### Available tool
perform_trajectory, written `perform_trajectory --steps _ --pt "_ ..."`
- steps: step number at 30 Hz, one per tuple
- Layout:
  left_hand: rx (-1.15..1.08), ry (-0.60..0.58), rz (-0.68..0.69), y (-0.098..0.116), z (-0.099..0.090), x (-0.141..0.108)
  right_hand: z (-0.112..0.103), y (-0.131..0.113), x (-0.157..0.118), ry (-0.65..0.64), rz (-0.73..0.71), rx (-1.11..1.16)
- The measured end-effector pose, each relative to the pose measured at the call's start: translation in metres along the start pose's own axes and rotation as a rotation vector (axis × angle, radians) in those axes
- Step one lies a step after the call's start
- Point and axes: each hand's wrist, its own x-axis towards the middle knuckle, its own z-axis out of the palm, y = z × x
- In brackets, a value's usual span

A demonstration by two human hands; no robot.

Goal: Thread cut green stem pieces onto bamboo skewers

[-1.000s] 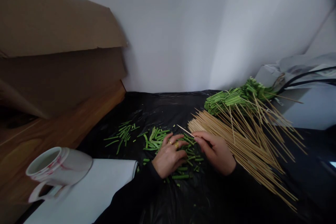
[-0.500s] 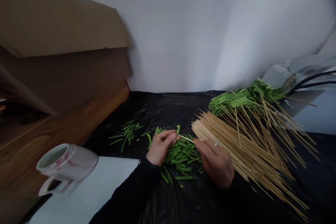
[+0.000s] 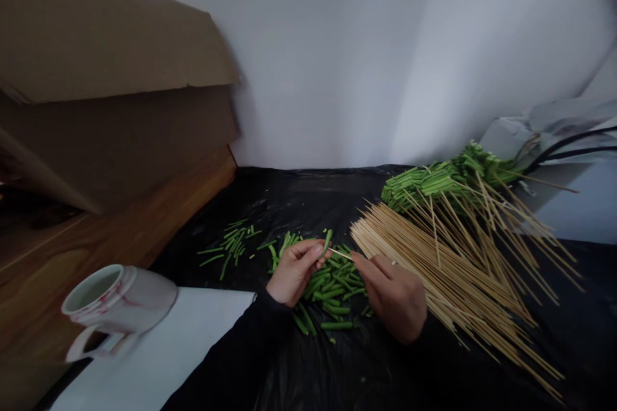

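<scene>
Wooden skewers (image 3: 446, 282); crinkled plastic sheet (image 3: 308, 199)

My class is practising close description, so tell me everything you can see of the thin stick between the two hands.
The thin stick is pale, straight and looks wooden. The right hand grips it and hides its rear part. The bare stretch slants up leftward over the cut green pieces, its front end at the green piece in the left hand; whether it pierces that is unclear.

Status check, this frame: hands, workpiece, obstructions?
Left hand pinching green stem piece. Right hand holding skewer, tip at the piece, piercing unclear. Mug off left, away from both hands.
</scene>
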Motion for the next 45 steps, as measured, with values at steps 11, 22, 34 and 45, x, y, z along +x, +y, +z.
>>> perform_trajectory --steps 11,22,34,45 --pt "0.042 -0.018 0.028 -0.0001 0.0004 -0.0004 0.0006 0.0004 -0.001 -0.014 0.022 0.003" --pt "0.258 -0.014 0.134 -0.0064 -0.0087 0.0039 0.003 -0.0018 -0.0028 -0.04 0.044 0.096" --pt "0.38 -0.045 0.185 -0.003 -0.0047 0.0 0.0044 -0.0054 -0.0039 -0.09 0.063 0.149" --pt "0.344 -0.03 0.105 -0.0069 -0.0065 0.0003 0.003 -0.0061 -0.0028 -0.059 0.073 0.171"
